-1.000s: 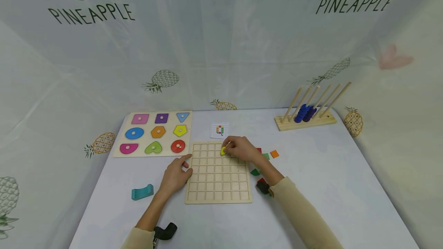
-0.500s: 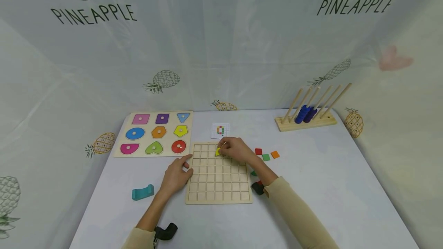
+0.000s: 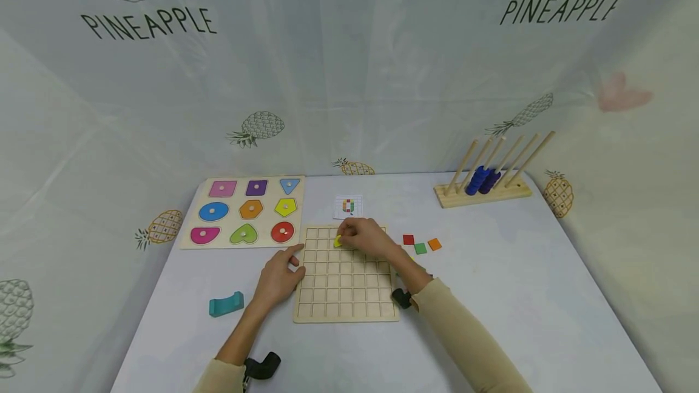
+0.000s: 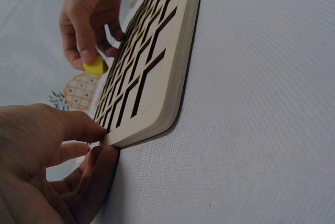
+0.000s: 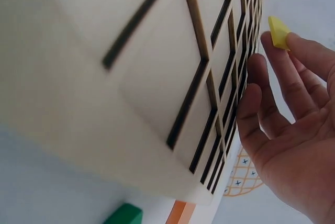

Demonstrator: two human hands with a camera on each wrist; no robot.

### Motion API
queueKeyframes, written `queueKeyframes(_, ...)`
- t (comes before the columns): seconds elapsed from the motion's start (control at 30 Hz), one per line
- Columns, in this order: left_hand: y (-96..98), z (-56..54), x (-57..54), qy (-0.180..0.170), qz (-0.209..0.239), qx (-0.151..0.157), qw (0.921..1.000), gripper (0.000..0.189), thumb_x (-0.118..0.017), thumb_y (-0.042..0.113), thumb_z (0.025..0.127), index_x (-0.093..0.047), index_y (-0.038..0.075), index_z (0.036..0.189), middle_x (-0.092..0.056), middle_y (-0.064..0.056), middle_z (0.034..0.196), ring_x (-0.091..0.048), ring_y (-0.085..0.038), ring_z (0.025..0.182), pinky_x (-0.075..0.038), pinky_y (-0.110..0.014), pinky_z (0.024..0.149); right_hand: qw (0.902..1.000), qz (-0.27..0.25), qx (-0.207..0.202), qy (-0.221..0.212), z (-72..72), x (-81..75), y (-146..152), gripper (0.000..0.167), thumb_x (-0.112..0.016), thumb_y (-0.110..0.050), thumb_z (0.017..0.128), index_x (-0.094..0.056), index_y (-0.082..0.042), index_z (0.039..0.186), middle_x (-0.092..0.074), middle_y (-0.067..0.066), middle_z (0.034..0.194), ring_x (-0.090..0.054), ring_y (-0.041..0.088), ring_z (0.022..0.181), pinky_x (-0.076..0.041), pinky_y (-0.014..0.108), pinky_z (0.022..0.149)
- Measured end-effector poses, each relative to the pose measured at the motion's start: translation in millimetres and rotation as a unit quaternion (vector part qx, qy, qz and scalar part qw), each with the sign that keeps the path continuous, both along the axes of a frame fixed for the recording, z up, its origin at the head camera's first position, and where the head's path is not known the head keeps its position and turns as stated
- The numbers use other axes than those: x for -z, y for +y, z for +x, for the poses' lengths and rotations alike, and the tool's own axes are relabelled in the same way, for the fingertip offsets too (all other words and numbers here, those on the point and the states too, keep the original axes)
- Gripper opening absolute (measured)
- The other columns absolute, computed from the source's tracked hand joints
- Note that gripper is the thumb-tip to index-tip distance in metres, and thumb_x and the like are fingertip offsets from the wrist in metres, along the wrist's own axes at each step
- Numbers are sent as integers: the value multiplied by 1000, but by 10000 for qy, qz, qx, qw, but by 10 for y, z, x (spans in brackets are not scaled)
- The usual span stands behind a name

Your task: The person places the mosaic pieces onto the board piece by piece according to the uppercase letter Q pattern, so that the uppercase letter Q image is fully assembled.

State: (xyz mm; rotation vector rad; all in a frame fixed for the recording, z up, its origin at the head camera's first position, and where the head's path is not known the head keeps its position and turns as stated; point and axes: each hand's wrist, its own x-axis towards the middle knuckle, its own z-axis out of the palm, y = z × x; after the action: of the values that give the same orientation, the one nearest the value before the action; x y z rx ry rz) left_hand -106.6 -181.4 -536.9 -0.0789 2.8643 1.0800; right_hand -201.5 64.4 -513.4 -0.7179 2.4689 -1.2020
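In the head view a wooden grid board (image 3: 346,322) lies mid-table. My right hand (image 3: 367,238) is over its upper rows and pinches a small yellow tile (image 5: 279,33) between thumb and fingertip. The tile is tilted and held just above the grid; one of its edges looks rounded. My left hand (image 3: 277,279) rests at the board's left edge, thumb and index finger spread and touching the rim. In the left wrist view, those left fingers (image 4: 84,127) meet the board's corner. Behind the board lies a small card (image 3: 347,206) printed with a coloured Q-like pattern.
Right of the board lie red (image 3: 408,239), green (image 3: 420,248) and orange tiles (image 3: 434,244); others are partly hidden by my right forearm. A shape puzzle board (image 3: 262,199) sits back left, a teal block (image 3: 226,304) front left, a peg stand (image 3: 483,191) with blue and purple beads back right.
My right hand has moved left across the upper rows with the yellow tile, uncovering loose red and green tiles on the right. My left hand stays at the board's edge.
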Motion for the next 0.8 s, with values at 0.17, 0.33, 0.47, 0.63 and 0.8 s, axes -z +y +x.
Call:
queueKeyframes(0.17,-1,-3,11,-35,17,-8,10000,54,-72,15,86,-60,13,139,-57,-3,91,-52,-15,67,-42,-30,57,10000,17,-57,42,-1,40,-41,6,-70,-20,94,-70,-17,99,-69,-8,88,-63,7,81,-50,30,77)
queueKeyframes(0.33,1,-12,23,-64,-5,4,10000,54,-72,16,87,-60,14,139,-57,-3,91,-52,-15,68,-43,-30,58,10000,38,-17,80,28,35,-92,5,-70,-21,94,-71,-18,98,-68,-8,88,-63,8,82,-50,30,76)
queueKeyframes(0.47,8,-10,9,-76,-2,-3,10000,54,-72,16,87,-60,14,139,-57,-3,92,-52,-15,68,-42,-30,58,9998,121,6,145,39,37,-119,6,-70,-21,94,-70,-17,99,-67,-8,88,-62,7,82,-50,29,76)
queueKeyframes(0.63,14,-1,-9,-110,45,-29,9999,54,-72,16,87,-59,14,139,-57,-3,92,-52,-15,67,-43,-30,58,9996,197,-3,180,28,58,-140,6,-70,-19,94,-70,-17,99,-67,-9,87,-61,7,81,-49,29,76)
queueKeyframes(0.8,14,-1,-17,-74,55,-40,9999,54,-72,16,87,-59,13,139,-57,-3,92,-52,-15,67,-42,-30,58,9989,341,-45,311,4,79,-155,5,-71,-17,93,-71,-19,98,-67,-11,85,-61,6,79,-49,27,75)
